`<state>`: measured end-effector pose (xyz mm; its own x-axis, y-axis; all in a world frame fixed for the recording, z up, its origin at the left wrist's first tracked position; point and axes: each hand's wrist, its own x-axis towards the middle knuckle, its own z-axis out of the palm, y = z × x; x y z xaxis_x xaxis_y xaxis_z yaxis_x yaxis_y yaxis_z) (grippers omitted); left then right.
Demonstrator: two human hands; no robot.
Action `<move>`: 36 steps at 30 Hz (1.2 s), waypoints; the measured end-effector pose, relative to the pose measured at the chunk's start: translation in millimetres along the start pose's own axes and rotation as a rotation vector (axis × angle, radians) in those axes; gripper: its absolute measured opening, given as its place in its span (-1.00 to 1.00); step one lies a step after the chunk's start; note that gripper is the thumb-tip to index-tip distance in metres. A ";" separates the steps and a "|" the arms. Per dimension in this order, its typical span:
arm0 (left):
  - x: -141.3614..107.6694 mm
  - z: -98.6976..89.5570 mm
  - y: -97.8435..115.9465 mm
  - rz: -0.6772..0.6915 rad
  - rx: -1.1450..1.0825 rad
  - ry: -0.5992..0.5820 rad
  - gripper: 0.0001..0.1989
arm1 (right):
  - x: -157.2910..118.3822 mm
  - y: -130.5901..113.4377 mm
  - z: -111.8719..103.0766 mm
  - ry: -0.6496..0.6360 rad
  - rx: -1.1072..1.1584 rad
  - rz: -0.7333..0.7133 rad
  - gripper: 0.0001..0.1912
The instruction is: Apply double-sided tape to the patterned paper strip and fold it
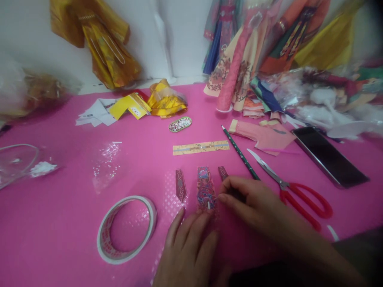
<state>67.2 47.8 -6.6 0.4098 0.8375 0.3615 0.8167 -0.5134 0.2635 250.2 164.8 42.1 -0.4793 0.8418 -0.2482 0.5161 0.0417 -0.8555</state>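
A patterned fabric strip (205,185) in purple, pink and blue lies lengthwise before me, with a small white piece (208,205) near its lower end. My left hand (190,247) rests with fingers stretched out, fingertips at the strip's lower end. At the strip's right edge, my right hand (254,203) has thumb and index fingertips pressed together; what is between them, if anything, is hidden. A narrow pointed maroon strip (180,186) lies to the left. Another maroon strip (222,173) is partly hidden behind my right hand.
A tape roll (127,229) lies left; red-handled scissors (283,183), a dark green pencil (240,152) and a phone (330,155) lie right. Beyond are a beige trim strip (182,150), a sequin-filled oval container (180,124) and pink fabric (266,137). Doll-sized dresses (107,44) stand behind.
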 end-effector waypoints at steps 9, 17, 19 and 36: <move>2.9 1.9 -1.6 0.065 0.050 -0.051 -0.60 | 6.1 3.6 9.2 -0.057 -0.085 0.002 -0.82; 3.5 4.1 -2.5 0.052 0.050 -0.102 -0.53 | 5.4 0.2 9.7 -0.033 -0.068 0.035 -0.80; 3.5 4.0 -2.6 0.051 0.053 -0.115 -0.51 | 4.3 -0.6 9.8 -0.019 -0.075 0.042 -0.79; 2.5 3.9 -1.5 0.042 0.044 -0.141 -0.46 | 9.0 2.0 12.7 -0.051 -0.021 0.078 -0.80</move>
<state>68.6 51.4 -9.6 0.4946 0.8350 0.2413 0.8133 -0.5425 0.2102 237.9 165.7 32.4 -0.4720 0.8145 -0.3373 0.5680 -0.0116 -0.8229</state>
